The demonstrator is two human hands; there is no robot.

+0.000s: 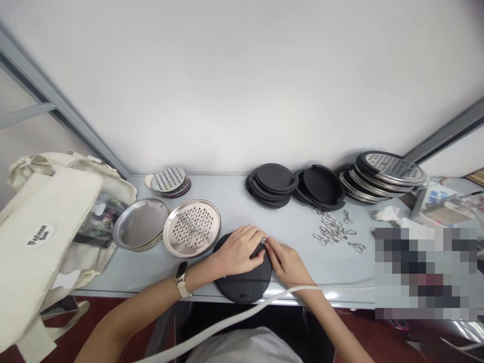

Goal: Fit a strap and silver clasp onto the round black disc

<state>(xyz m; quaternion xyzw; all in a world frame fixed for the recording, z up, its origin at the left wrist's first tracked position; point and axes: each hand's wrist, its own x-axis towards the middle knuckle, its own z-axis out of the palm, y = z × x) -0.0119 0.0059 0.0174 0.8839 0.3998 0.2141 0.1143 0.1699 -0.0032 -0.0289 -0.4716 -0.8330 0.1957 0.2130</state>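
My left hand [242,250] lies over a black round plastic base [244,287] near the table's front edge. Its fingers curl at the base's far right rim, with the thumb bent inward. Against the same rim, my right hand [289,263] pinches a small shiny wire clip [263,242], partly hidden by the fingertips of both hands. A round metal grater plate [194,227] with raised teeth sits just left of the base. Several loose wire clips [333,229] are scattered to the right of my hands.
Shallow metal pans [141,224] and small grater discs [169,179] stand left. Along the wall are black bases [276,177], black trays [323,185] and stacked graters [393,169]. A cream bag [56,212] occupies the left end. A white cable [242,317] crosses in front.
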